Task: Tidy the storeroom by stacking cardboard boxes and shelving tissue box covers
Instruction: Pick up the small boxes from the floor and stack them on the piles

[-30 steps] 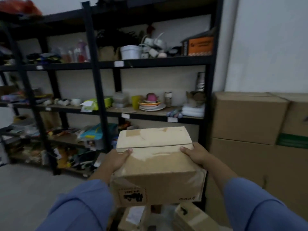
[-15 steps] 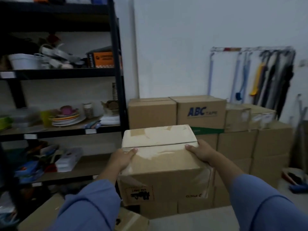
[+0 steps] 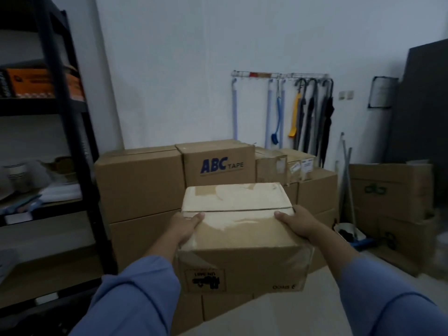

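The stack of cardboard boxes (image 3: 138,187) stands on the floor (image 3: 278,314) against the wall (image 3: 181,69), its flat top ready, I judge, for one more. I carry the taped box (image 3: 240,241) before it, left hand (image 3: 184,229) and right hand (image 3: 300,224) gripping opposite sides, thumbs over the top edge to steady it; fingers underneath are hidden

The one head-worn camera looks forward and slightly down, close over the held cardboard box (image 3: 242,241) at lower centre, with stacked cartons (image 3: 143,187) mid-frame beyond.
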